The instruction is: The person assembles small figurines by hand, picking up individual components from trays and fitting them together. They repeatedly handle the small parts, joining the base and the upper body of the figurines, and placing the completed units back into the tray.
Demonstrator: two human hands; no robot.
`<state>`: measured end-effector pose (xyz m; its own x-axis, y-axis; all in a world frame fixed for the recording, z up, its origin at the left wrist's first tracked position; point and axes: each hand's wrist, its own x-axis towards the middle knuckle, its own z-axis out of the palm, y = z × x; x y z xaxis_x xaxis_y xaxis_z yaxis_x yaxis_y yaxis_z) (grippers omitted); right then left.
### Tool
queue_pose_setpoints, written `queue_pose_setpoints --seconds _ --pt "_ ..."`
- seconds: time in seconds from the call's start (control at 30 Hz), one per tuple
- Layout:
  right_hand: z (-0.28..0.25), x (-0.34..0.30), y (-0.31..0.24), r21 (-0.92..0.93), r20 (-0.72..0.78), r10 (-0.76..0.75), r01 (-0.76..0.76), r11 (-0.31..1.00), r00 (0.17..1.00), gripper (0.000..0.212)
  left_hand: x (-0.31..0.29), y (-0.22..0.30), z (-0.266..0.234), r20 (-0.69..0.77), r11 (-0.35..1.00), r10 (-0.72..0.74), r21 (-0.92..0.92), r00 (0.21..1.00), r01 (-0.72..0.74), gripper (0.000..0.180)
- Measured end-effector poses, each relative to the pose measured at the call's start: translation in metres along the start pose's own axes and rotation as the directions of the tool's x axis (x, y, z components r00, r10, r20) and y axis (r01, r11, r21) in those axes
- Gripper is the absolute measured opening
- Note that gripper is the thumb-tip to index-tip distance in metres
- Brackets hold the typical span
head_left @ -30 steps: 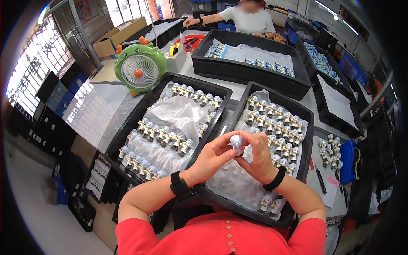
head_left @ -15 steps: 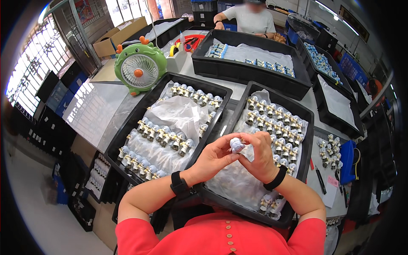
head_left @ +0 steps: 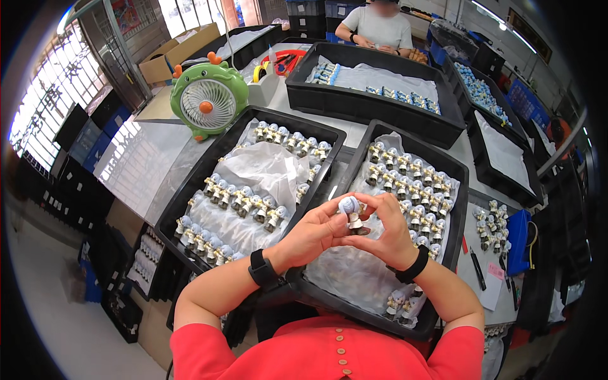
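Observation:
A small figurine (head_left: 349,211) with a pale blue-grey head and white body sits between both my hands, above the right black tray (head_left: 457,202). My left hand (head_left: 311,233) cups it from the left and below, fingers curled under its base. My right hand (head_left: 387,232) grips it from the right, fingers arched over the top. Rows of similar figurines (head_left: 411,177) lie on clear plastic in that tray. The left black tray (head_left: 190,190) holds more rows of figurines (head_left: 244,204).
A green toy-shaped desk fan (head_left: 208,99) stands at the back left. Further black trays (head_left: 373,107) with small blue items fill the back and right. Another person (head_left: 380,25) works at the far end. Loose figurines (head_left: 491,221), a blue pad and pens lie at right.
The figurine has been turned upright and lifted slightly between my hands, with my right fingers now arched over it. The person at the far end has shifted position.

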<state>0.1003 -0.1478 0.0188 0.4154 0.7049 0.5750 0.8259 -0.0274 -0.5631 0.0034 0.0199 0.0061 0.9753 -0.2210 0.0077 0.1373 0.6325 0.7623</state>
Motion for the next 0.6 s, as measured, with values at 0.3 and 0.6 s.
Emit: queue_pose_setpoints --seconds 0.3,0.6 --pt "-0.0007 -0.0014 0.0050 0.014 -0.009 0.005 -0.005 1.000 1.000 0.071 0.0008 -0.0027 -0.0032 -0.014 0.998 -0.015 0.063 1.000 0.016 0.060" --pt "0.0012 -0.0016 0.0082 0.128 0.036 0.095 -0.099 0.987 0.995 0.070 0.0005 -0.0002 -0.0040 -0.025 0.999 -0.010 0.037 1.000 0.011 0.056"
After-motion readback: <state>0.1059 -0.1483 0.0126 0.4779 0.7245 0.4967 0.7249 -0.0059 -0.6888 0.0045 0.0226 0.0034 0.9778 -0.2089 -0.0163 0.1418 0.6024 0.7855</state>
